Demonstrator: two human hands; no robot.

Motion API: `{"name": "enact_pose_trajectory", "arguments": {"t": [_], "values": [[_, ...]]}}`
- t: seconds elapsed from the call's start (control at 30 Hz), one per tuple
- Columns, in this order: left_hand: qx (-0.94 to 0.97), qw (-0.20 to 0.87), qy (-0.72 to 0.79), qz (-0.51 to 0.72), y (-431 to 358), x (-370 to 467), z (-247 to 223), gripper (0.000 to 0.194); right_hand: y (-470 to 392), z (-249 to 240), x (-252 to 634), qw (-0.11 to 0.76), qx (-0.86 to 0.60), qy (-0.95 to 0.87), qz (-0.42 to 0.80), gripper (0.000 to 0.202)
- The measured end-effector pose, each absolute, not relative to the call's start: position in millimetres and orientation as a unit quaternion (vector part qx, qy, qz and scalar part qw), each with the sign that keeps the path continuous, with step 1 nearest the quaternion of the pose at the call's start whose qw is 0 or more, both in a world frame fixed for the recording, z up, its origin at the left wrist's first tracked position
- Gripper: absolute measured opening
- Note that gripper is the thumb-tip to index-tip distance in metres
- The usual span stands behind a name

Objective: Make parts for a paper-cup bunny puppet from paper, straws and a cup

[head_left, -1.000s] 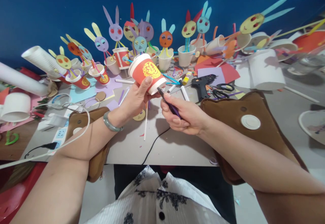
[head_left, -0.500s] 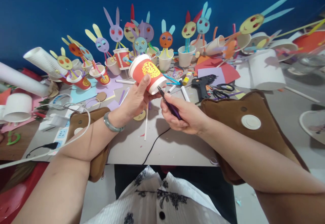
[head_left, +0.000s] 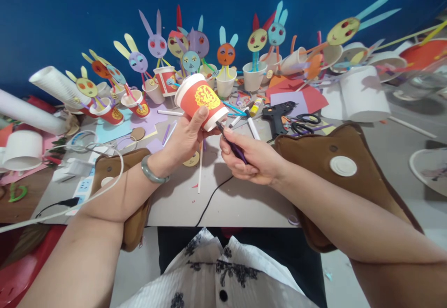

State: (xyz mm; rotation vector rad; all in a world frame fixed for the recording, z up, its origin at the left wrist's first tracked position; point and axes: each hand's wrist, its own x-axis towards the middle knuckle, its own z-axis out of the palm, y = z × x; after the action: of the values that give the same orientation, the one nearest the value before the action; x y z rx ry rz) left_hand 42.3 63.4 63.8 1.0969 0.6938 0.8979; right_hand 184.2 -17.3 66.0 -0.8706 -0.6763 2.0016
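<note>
A red and white paper cup [head_left: 199, 101] with a yellow round print lies tilted in my left hand [head_left: 188, 136]. The thumb presses its side and the other fingers go behind and under it. My right hand [head_left: 246, 154] is wrapped round a slim purple-handled tool [head_left: 238, 151] with a dark, pointed tip; its exact kind is hard to make out. The tip is at the cup's base end, seemingly touching it. Below the cup, a yellow paper disc [head_left: 192, 159] and a white stick [head_left: 200, 168] lie on the table [head_left: 178, 201].
Rabbit-faced paper figures stand in cups along the blue wall, such as an orange one [head_left: 226, 54]. To the right are a black glue gun [head_left: 277, 117], scissors [head_left: 303, 124] and a brown cushion [head_left: 321, 182]. A white cable [head_left: 120, 164] crosses my left forearm.
The view has shifted slightly, so most things sit a little further left. Both hands keep their holds, and the tool's tip stays at the cup's base end.
</note>
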Motion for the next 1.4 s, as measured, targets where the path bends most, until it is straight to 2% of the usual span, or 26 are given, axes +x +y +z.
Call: {"name": "enact_pose_trajectory", "arguments": {"t": [0.57,0.87,1.4], "values": [[0.57,0.67,0.244,0.409,77,40,48,0.061,-18,66,186,0.411,-0.337,-0.264,0.805,0.046],[0.549,0.689,0.246,0.404,72,40,58,0.062,-18,62,186,0.425,-0.35,-0.268,0.79,0.045],[0.515,0.714,0.234,0.412,75,42,45,0.058,-14,55,189,0.415,-0.372,-0.259,0.789,0.039]]}}
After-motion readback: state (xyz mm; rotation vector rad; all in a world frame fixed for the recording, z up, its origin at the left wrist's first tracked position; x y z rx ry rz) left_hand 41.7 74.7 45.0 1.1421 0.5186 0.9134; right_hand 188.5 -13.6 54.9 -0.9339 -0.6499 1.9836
